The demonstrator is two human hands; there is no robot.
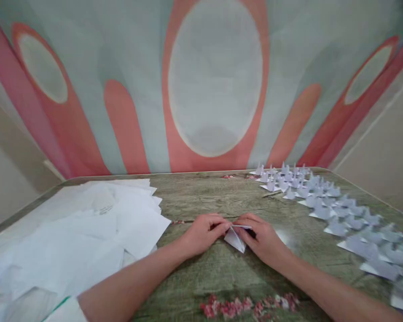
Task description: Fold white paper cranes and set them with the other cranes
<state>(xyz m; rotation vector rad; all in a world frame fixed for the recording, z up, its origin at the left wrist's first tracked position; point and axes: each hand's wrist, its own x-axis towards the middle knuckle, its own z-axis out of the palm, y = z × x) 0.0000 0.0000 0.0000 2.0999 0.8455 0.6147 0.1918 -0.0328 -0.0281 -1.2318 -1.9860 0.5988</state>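
The counter (pixel 195 197) is carrying sheets (pixel 80 228) along its left edge; midway to its right edge, left hand (pixel 206 231) and right hand (pixel 259 235) are pinching a folded paper (pixel 234 241) between them, its tip pointing away from the far edge

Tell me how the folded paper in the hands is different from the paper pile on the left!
The folded paper is small, with creases and a pointed end; the paper pile has much bigger, mostly flat sheets.
The folded paper is held between the left hand and the right hand; the paper pile lies on the table, with neither hand holding it.
Both are white paper.
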